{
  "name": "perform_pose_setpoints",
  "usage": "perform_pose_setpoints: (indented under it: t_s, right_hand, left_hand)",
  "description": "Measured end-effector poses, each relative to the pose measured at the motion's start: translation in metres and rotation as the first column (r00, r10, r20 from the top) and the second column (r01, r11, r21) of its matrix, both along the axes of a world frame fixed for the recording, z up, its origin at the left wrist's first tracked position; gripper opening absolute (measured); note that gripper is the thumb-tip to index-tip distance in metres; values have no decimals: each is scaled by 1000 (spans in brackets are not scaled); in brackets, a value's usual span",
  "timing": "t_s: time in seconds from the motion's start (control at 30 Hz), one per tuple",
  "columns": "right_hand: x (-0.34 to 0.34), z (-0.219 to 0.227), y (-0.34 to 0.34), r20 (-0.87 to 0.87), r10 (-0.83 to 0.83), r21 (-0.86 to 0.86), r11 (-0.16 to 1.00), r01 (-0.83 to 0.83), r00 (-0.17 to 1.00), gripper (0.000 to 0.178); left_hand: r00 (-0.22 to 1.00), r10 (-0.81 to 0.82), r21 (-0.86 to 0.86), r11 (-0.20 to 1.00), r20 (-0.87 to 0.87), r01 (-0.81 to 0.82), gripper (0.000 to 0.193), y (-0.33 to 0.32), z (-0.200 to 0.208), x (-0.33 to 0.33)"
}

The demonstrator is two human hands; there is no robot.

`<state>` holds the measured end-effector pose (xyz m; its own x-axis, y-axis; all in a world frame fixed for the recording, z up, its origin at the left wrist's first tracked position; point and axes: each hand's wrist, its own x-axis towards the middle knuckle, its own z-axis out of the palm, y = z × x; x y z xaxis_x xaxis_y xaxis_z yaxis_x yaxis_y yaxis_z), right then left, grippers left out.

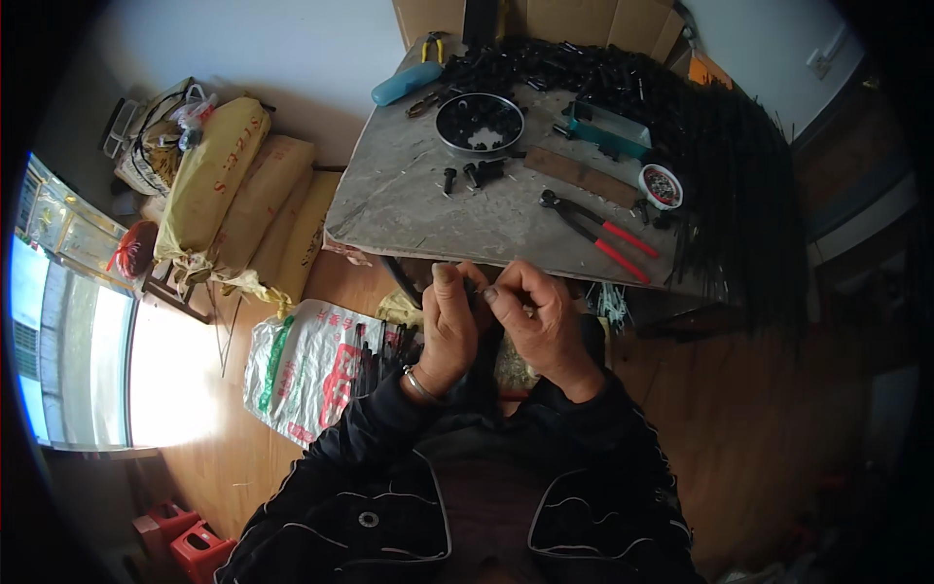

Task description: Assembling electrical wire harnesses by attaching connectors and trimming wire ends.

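Observation:
Just in front of the table's near edge, my left hand (449,326) and my right hand (543,326) are raised close together. The left fingers are curled around a small dark piece, mostly hidden, and its thumb points up. Thumb and fingertips of my right hand pinch beside it; what they hold is too small to name. A metal bracelet (418,385) circles my left wrist. Beyond the hands on the grey table (428,219) lie end-cutting pincers with red handles (625,263) and several short black parts (482,174).
A round bowl (479,152) holds black parts, beside a teal tray (623,143), a brown flat bar (579,178) and a small white tub (662,202). Black strands (749,185) heap at the right. Yellow sacks (216,170) and a white printed bag (302,365) stand left.

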<state>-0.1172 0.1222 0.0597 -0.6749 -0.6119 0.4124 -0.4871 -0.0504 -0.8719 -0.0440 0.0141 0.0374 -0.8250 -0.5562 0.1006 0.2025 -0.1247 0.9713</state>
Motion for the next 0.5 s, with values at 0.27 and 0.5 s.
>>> perform_pose_setpoints:
  t_s: [0.27, 0.5]
  right_hand:
    - [-65, -7, 31, -148, -111, 169, 976, 136, 983, 15]
    - [-120, -34, 74, -752, -117, 346, 767, 540, 649, 24]
  left_hand:
    - [955, -268, 459, 837, -126, 296, 67, -13, -1, -3]
    - [996, -86, 380, 922, 25, 70, 63, -11, 0, -6]
